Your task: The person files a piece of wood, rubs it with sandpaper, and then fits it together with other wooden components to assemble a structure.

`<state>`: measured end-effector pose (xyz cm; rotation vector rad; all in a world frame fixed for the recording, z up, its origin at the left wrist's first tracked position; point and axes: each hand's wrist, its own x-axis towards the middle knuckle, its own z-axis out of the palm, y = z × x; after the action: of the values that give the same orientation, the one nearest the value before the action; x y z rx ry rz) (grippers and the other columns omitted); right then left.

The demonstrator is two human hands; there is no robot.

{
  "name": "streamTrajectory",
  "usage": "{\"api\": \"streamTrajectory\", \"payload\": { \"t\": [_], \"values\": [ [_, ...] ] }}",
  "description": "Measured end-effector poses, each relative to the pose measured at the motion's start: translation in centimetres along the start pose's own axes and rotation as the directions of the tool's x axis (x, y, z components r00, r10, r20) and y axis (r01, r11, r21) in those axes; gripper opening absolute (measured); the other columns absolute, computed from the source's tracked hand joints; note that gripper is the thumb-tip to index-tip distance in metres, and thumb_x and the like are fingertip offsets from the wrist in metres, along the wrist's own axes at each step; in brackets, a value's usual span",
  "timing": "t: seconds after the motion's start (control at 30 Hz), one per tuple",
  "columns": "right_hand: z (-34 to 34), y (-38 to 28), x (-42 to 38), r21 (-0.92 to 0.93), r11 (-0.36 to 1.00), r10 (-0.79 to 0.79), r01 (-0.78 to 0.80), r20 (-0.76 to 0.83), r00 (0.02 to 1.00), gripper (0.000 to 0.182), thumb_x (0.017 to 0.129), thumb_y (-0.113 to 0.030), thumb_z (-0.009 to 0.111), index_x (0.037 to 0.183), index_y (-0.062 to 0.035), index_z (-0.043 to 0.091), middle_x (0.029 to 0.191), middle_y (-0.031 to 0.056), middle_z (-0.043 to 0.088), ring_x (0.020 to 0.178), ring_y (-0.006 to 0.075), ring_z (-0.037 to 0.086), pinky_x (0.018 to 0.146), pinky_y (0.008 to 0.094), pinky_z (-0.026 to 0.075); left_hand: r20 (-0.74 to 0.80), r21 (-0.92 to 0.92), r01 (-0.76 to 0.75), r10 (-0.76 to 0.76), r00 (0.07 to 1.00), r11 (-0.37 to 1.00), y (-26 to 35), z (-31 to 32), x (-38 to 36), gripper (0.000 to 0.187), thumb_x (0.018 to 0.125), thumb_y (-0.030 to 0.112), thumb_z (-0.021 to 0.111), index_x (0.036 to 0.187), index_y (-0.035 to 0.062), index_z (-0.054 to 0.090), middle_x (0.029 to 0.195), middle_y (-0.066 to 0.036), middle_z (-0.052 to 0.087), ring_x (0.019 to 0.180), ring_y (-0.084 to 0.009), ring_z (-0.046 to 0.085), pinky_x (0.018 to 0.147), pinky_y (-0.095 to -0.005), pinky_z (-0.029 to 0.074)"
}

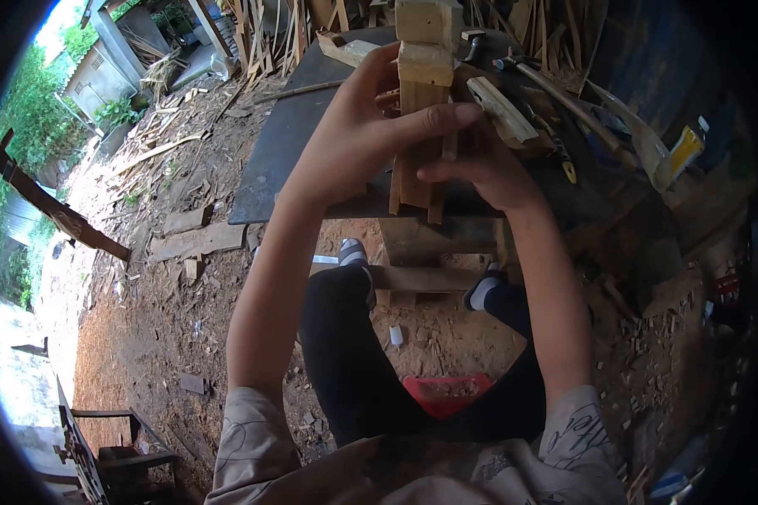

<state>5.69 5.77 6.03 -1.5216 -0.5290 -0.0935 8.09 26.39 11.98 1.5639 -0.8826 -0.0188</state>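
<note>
A pale wooden piece (428, 63) made of joined blocks stands upright near the table's front edge, at the top centre of the head view. My left hand (370, 126) wraps round its left side, with the thumb laid across the front. On the right side, my right hand (480, 164) has its fingers curled at the lower part of the wood, thumb and finger close to a thin strip (450, 146). Part of the right hand is in shadow, and the far fingers of both hands are hidden behind the wood.
The dark table (265, 172) holds a grooved wood block (502, 109), a long-handled hammer (564, 101) and a yellow-labelled bottle (687, 151). Below are a wooden crossbar (429, 279) and a red tray (448, 394). Scrap wood (198, 242) lies on the ground at left.
</note>
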Motion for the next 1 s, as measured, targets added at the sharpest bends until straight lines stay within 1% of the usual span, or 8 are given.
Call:
{"api": "streamTrajectory", "payload": {
  "t": [0.1,0.27,0.43,0.6,0.67,0.77,0.87,1.0],
  "values": [
    [0.1,-0.1,-0.2,0.069,0.997,-0.018,0.018,-0.006,1.000,0.084,0.075,-0.001,0.091,0.152,-0.0028,0.056,0.144,0.0093,0.063,0.139,0.0237,0.058,0.118,0.0409,0.049,0.001,-0.028,0.025,-0.025,1.000,0.999,0.0,0.3,0.1,0.097,0.088,0.035,0.096,0.160,-0.0047,0.044,0.144,-0.020,0.066,0.128,-0.0293,0.072,0.106,-0.0421,0.061],
    [0.1,-0.1,-0.2,0.056,0.998,0.021,-0.021,-0.003,1.000,0.088,0.075,-0.001,0.090,0.155,-0.0022,0.052,0.145,0.0096,0.061,0.141,0.0243,0.057,0.118,0.0410,0.050,0.025,-0.127,0.050,-0.047,0.999,0.991,0.6,0.1,-0.1,0.097,0.088,0.032,0.097,0.161,-0.0026,0.044,0.141,-0.019,0.069,0.125,-0.0287,0.073,0.106,-0.0418,0.060],
    [0.2,-0.2,-0.2,0.039,0.999,0.018,-0.019,0.018,1.000,0.086,0.077,-0.001,0.090,0.155,-0.0029,0.053,0.146,0.0095,0.061,0.142,0.0240,0.056,0.118,0.0413,0.049,0.021,-0.078,0.072,-0.071,0.997,0.994,0.9,0.1,-0.3,0.093,0.090,0.028,0.095,0.161,-0.0015,0.045,0.133,-0.016,0.073,0.124,-0.0269,0.074,0.104,-0.0399,0.060],
    [0.1,-0.7,0.1,-0.054,0.999,-0.001,0.005,0.079,0.997,0.126,0.081,-0.015,0.092,0.179,-0.0153,0.012,0.166,0.0181,0.048,0.155,0.0320,0.048,0.126,0.0496,0.044,0.029,-0.129,0.086,-0.083,0.996,0.988,0.6,-0.2,-0.4,0.081,0.090,0.024,0.094,0.155,-0.0008,0.053,0.130,-0.012,0.075,0.118,-0.0219,0.074,0.103,-0.0375,0.058],
    [0.6,-0.2,0.2,-0.098,0.991,-0.086,0.091,0.050,0.995,0.127,0.083,-0.022,0.093,0.179,-0.0159,0.010,0.163,0.0210,0.051,0.151,0.0331,0.054,0.124,0.0511,0.046,0.035,-0.099,0.123,-0.120,0.992,0.987,0.4,-1.0,-0.3,0.072,0.089,0.021,0.092,0.149,-0.0005,0.059,0.128,-0.010,0.075,0.115,-0.0194,0.074,0.103,-0.0364,0.057],
    [1.7,-0.6,-0.4,-0.074,0.992,-0.105,0.105,0.008,0.994,0.126,0.084,-0.019,0.093,0.177,-0.0075,0.009,0.152,0.0157,0.062,0.136,0.0272,0.064,0.116,0.0450,0.050,0.178,-0.164,0.190,-0.161,0.971,0.968,-0.5,-3.3,0.3,0.061,0.087,0.017,0.089,0.140,0.0000,0.066,0.124,-0.008,0.075,0.113,-0.0175,0.073,0.100,-0.0357,0.057],
    [2.6,0.2,-1.0,-0.190,0.966,-0.185,0.174,-0.039,0.982,0.126,0.085,-0.024,0.094,0.177,-0.0077,0.009,0.148,0.0169,0.063,0.132,0.0287,0.067,0.113,0.0469,0.051,0.156,-0.175,0.169,-0.142,0.977,0.970,-1.2,-3.6,0.4,0.058,0.084,0.015,0.087,0.137,0.0003,0.068,0.123,-0.008,0.076,0.112,-0.0172,0.073,0.099,-0.0341,0.058],
    [4.0,0.1,-2.1,-0.350,0.905,-0.302,0.241,-0.131,0.944,0.125,0.084,-0.029,0.095,0.176,-0.0071,0.013,0.139,0.0167,0.065,0.130,0.0295,0.067,0.108,0.0459,0.055,0.242,-0.201,0.008,0.042,0.969,0.980,-1.3,-4.6,0.9,0.072,0.080,0.014,0.090,0.145,-0.0023,0.064,0.131,-0.014,0.075,0.117,-0.0231,0.074,0.099,-0.0389,0.062]
  ]
}}
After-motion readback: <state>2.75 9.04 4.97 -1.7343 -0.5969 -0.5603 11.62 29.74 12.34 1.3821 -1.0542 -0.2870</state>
